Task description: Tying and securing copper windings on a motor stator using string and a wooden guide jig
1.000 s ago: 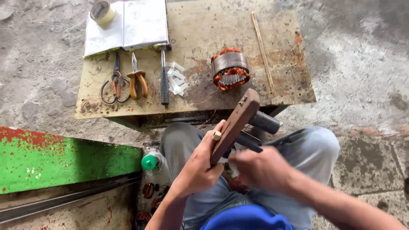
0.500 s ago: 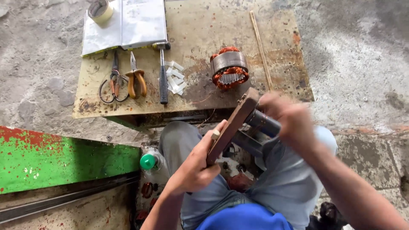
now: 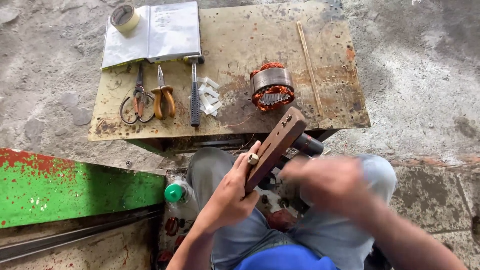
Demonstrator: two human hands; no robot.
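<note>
Left hand (image 3: 227, 197), lower centre of the frame, with fingers (image 3: 253, 149) wrapped tight around a brown wooden block (image 3: 275, 147) held slanted above the lap, just below the desk edge. Right hand (image 3: 327, 182), right of centre, smeared by motion blur just beside a dark cylinder (image 3: 307, 145) jutting from the block; cannot tell how far those fingers were open or whether anything was gripped. On the rusty desk (image 3: 330, 107) in the upper half: copper-wound stator (image 3: 271, 86), hammer (image 3: 194, 90), pliers (image 3: 163, 95), scissors (image 3: 136, 100), open notebook (image 3: 152, 32), tape roll (image 3: 124, 16). Green-capped bottle (image 3: 176, 192) at lower left.
</note>
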